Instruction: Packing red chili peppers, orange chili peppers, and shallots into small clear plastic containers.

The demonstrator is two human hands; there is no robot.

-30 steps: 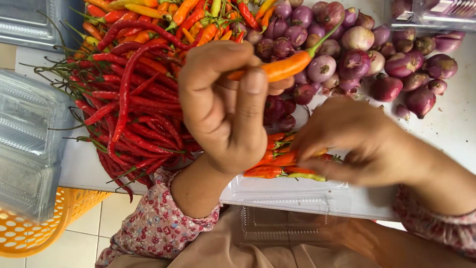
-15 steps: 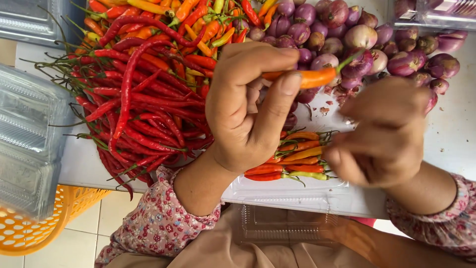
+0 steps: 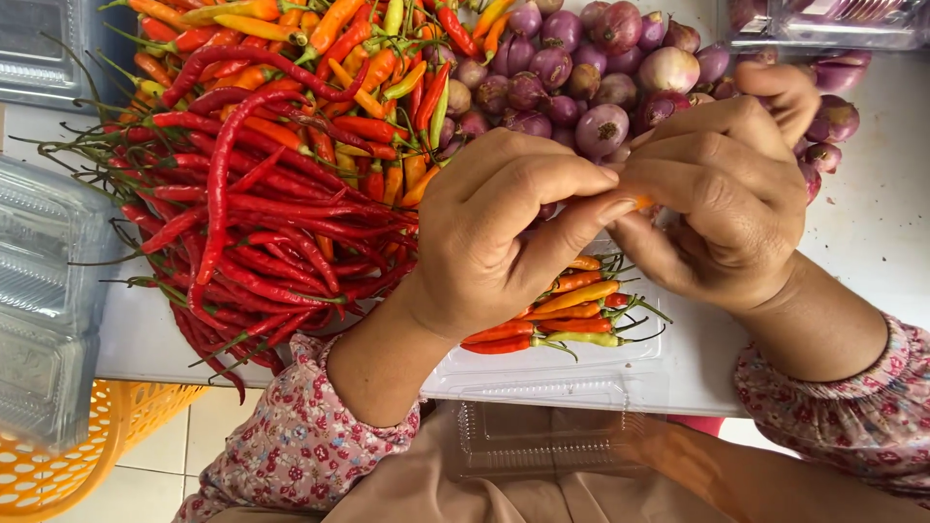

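My left hand and my right hand meet above a clear plastic tray, both pinching one small orange chili, of which only a tip shows between the fingers. Under the hands several small orange, red and green chilies lie in the tray. A big heap of long red chilies spreads to the left of my left hand. Small mixed-colour chilies are piled behind it.
Purple shallots are heaped at the back, right of the chilies. Stacked clear plastic containers stand at the left table edge, with more at the top right. An orange basket sits on the floor at lower left.
My right hand rose from the tray to meet my left hand. The orange chili, earlier sticking out from my left fingers, is now almost hidden between both hands.
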